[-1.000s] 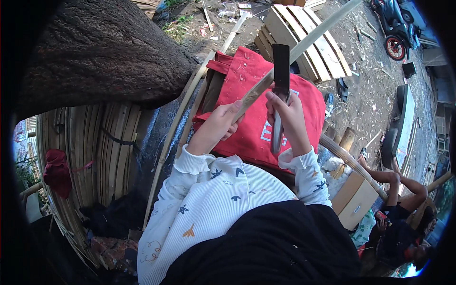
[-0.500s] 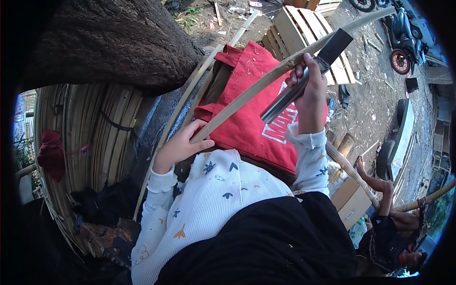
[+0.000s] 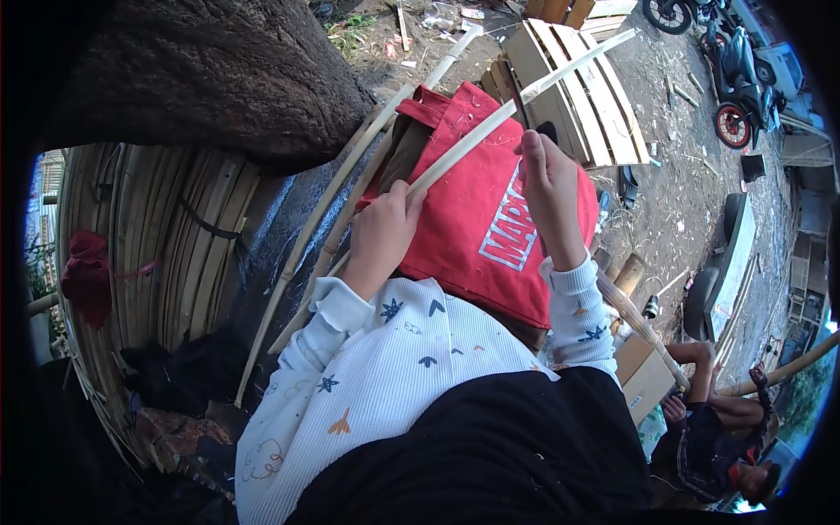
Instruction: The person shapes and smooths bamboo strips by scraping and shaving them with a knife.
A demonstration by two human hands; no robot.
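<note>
Bamboo strip [image 3: 472,138] slants from near left to far right above the red cloth [image 3: 459,232]; the left hand [image 3: 381,231] grips its near end. Right of it, the right hand [image 3: 556,188] clasps a knife [image 3: 525,115], its blade crossing the strip's middle; contact is unclear.

One held strip [image 3: 477,136] — one blade [image 3: 522,111], one tree trunk [image 3: 219,83].
</note>
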